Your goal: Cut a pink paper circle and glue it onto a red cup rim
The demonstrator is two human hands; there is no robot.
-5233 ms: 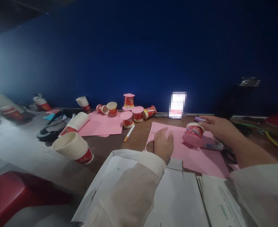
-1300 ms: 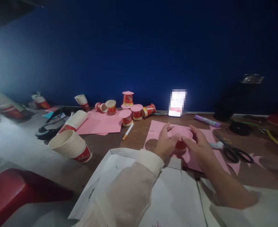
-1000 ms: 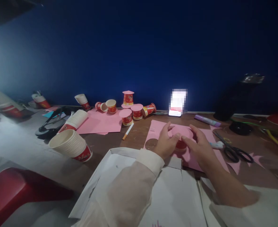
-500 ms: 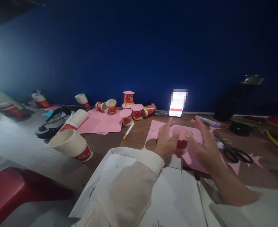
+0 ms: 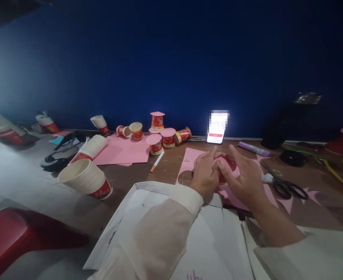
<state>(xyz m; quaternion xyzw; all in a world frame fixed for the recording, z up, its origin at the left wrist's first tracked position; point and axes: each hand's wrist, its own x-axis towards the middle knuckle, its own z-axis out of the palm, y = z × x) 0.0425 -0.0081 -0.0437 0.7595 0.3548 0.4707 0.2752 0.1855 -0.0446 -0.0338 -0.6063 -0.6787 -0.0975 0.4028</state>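
Note:
A small red paper cup point(image 5: 223, 181) stands on pink paper, topped by a round pink paper disc point(image 5: 228, 160), mostly covered by my hands. My left hand point(image 5: 206, 171) is at the disc's left side, index finger stretched forward and thumb over the disc. On the other side my right hand point(image 5: 242, 177) has its fingers spread, with its thumb close to the left thumb. Both hands are open around the disc and seem to touch it. Beneath them lies the pink paper sheet point(image 5: 188, 155), with a dark round patch at its left.
Black scissors point(image 5: 288, 188) and a purple tube point(image 5: 253, 149) lie to the right. A lit phone point(image 5: 216, 128) leans against the blue wall. Several pink-topped cups point(image 5: 155, 144) and a cigarette point(image 5: 157, 161) are left of centre. Stacked cups point(image 5: 86, 179) stand farther left; white cardboard point(image 5: 212, 241) is in front.
My hands have drawn together over the disc, thumbs now nearly meeting, and they hide more of the cup. The view has shifted slightly.

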